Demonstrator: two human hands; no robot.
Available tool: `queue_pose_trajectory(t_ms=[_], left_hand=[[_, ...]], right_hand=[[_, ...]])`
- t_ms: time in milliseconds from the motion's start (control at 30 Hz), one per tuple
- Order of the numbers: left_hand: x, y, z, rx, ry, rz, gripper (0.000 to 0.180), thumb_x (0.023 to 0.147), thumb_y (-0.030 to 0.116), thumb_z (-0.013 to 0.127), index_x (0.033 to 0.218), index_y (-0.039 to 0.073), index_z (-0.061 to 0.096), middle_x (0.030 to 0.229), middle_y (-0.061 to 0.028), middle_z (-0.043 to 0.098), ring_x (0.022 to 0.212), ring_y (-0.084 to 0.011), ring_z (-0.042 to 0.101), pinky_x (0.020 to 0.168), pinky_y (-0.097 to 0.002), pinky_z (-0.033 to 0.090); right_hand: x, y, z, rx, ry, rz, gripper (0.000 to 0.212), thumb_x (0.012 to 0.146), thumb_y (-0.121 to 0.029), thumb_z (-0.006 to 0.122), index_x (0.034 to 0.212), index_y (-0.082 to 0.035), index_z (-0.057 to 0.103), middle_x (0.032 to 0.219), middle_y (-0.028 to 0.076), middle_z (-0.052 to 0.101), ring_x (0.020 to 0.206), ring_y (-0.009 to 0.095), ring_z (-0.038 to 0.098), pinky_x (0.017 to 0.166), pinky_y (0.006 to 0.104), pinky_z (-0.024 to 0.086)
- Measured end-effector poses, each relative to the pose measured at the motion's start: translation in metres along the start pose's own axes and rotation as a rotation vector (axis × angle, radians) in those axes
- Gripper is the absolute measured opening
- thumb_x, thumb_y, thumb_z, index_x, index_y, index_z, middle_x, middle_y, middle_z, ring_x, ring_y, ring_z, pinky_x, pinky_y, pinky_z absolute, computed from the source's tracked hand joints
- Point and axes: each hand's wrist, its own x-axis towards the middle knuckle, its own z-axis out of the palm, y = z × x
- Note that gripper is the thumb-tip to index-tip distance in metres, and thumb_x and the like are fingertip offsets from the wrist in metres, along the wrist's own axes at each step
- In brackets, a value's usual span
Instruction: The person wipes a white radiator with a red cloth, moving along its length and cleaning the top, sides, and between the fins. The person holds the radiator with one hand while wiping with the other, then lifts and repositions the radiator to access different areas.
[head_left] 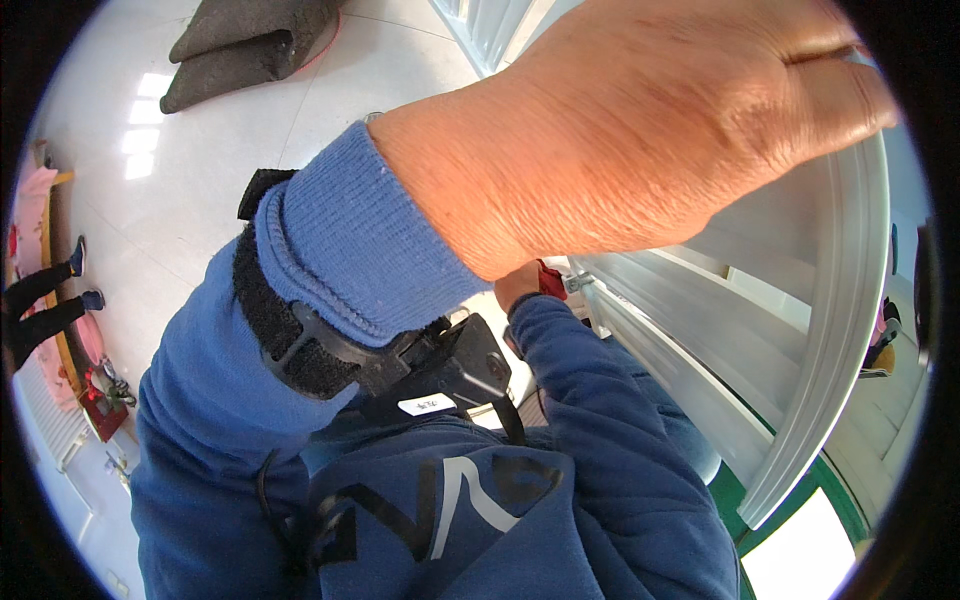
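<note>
My left hand point(640, 130) stretches large across the upper right, in front of a white ridged panel point(850, 260). Its visible fingers are bent and pressed together at the panel's far edge; the fingertips and whatever they grip are hidden. Lower down, my right hand point(516, 284) is small and partly covered by my left wrist and my own sleeve. It is closed round a red object point(550, 280), of which only a bit shows. Beside that object, a small metal fitting point(577, 284) sits at the edge of the white panel.
A dark folded mat point(250, 45) lies on the pale tiled floor point(200, 200) at the upper left. Another person's legs point(45, 300) show at the far left, near pink cloths point(35, 215). A black device point(465, 365) hangs at my front. Green-framed brightness point(810, 550) lies lower right.
</note>
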Motion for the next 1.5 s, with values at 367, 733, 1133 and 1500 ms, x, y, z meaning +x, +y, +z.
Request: queue_pose_trajectory(t_ms=[367,733,1133,1500], left_hand=[[0.007,0.004,-0.001,0.005,0.014,0.013,0.064,0.074,-0.004,0.065,0.135,0.011,0.052,0.143,-0.0131,0.044,0.141,-0.0396,0.032,0.114,-0.0559,0.028],[0.008,-0.005,0.005,-0.004,0.011,0.008,0.067,0.073,-0.006,0.065,0.137,0.009,0.051,0.144,-0.0147,0.042,0.142,-0.0413,0.031,0.115,-0.0556,0.027],[0.013,0.005,0.001,-0.034,-0.003,0.006,0.07,0.072,-0.008,0.065,0.138,0.007,0.049,0.145,-0.0163,0.041,0.142,-0.043,0.029,0.117,-0.0552,0.026],[0.02,0.0,-0.013,-0.029,-0.092,-0.025,0.073,0.07,-0.01,0.065,0.139,0.006,0.048,0.146,-0.0179,0.039,0.143,-0.0446,0.028,0.118,-0.0549,0.024]], right_hand=[[-0.006,0.014,-0.037,0.204,-0.143,0.173,0.029,0.094,-0.031,0.055,0.104,-0.013,0.075,0.111,0.009,0.069,0.109,0.035,0.06,0.081,0.0462,0.053],[0.036,0.033,0.001,0.411,0.039,0.358,0.031,0.084,-0.032,0.063,0.1,-0.007,0.073,0.102,0.018,0.069,0.1,0.039,0.063,0.081,0.048,0.052],[-0.091,-0.004,0.062,0.948,-0.168,0.192,0.044,0.082,-0.031,0.069,0.122,-0.013,0.066,0.109,0.015,0.071,0.102,0.036,0.067,0.092,0.0417,0.05],[-0.064,0.038,0.064,1.285,0.103,0.241,0.04,0.088,-0.041,0.061,0.114,-0.012,0.069,0.104,0.018,0.071,0.102,0.036,0.066,0.088,0.0424,0.05]])
